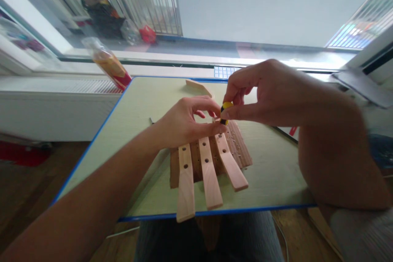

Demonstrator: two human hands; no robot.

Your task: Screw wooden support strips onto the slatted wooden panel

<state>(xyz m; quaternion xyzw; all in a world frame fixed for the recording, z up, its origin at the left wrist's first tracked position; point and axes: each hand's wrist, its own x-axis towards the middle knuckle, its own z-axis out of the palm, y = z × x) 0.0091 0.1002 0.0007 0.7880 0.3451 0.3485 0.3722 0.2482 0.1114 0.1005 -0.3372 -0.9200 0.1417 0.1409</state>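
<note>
My right hand pinches a small yellow-and-black screwdriver, held upright over the far end of the rightmost wooden strip. Thumb and fingers of my left hand close around the lower end of the screwdriver; its tip is hidden. Below them lies a brown wooden board with small holes. Across it run a left wooden strip and a middle wooden strip, each with two dark round spots that may be screws or holes. The strips' near ends stick out past the board.
The pale green table has a blue edge. A loose wooden piece lies at its back, and a thin metal tip shows behind my left wrist. Beyond the table's far left corner stands a bottle on the sill by the window.
</note>
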